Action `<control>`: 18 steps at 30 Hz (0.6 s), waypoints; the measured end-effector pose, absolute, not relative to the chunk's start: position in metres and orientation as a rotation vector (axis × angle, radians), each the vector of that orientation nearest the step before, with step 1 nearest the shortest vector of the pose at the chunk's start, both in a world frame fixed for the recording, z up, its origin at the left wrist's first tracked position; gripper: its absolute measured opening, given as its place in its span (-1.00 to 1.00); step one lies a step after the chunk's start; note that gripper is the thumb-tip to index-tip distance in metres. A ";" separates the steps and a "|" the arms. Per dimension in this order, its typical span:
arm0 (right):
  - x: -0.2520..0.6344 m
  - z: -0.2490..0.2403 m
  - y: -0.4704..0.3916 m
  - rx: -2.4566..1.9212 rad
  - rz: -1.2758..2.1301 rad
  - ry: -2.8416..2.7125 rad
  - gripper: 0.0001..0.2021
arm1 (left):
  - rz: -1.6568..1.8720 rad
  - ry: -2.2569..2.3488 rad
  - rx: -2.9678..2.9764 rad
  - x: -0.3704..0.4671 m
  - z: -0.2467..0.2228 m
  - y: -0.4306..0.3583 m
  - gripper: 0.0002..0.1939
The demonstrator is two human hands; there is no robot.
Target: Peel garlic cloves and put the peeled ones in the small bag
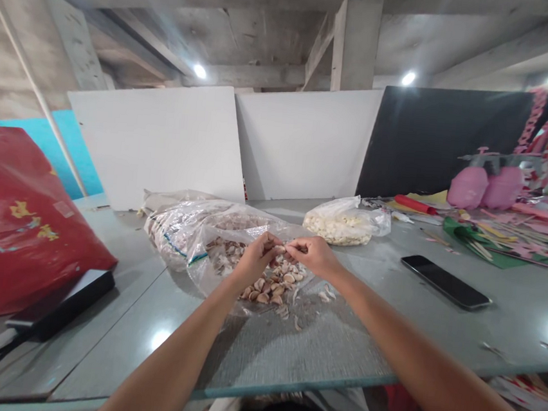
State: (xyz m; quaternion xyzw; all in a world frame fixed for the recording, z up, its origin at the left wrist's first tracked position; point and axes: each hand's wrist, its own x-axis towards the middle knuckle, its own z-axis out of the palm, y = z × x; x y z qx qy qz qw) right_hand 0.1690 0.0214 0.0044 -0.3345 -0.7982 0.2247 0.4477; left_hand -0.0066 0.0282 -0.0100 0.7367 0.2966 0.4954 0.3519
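Garlic clove (280,250) sits pinched between our two hands, just above the open plastic bag (211,251) of unpeeled cloves (271,286) on the grey table (289,349). Our left hand (255,255) and right hand (312,254) meet at the fingertips, both closed on it. We judge we are mid-peel; next, the skin needs stripping off with a careful thumbnail. Peeled cloves fill the smaller bag (344,224) beyond; a phone (445,282) lies well apart to the right.

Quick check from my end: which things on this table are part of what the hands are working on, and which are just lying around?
In use: left hand and right hand pinching a garlic clove; open bag of garlic; papery skins; bag of peeled cloves.

Lying about: phone; red bag; coloured craft paper; pink bottles.
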 end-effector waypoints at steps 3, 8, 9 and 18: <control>0.169 0.003 0.023 -0.846 0.529 -1.984 -0.75 | 1.280 0.796 1.920 -0.007 -0.011 0.028 -0.75; 0.166 0.000 0.023 -0.908 0.437 -1.985 -0.81 | 1.302 0.819 1.930 -0.007 -0.014 0.029 -0.76; 0.165 -0.001 0.023 -0.901 0.453 -1.981 -0.82 | 1.305 0.815 1.926 -0.007 -0.014 0.029 -0.76; 0.163 0.001 0.018 -0.698 0.841 -1.823 -0.68 | 1.345 0.819 1.939 -0.009 -0.005 0.026 -0.74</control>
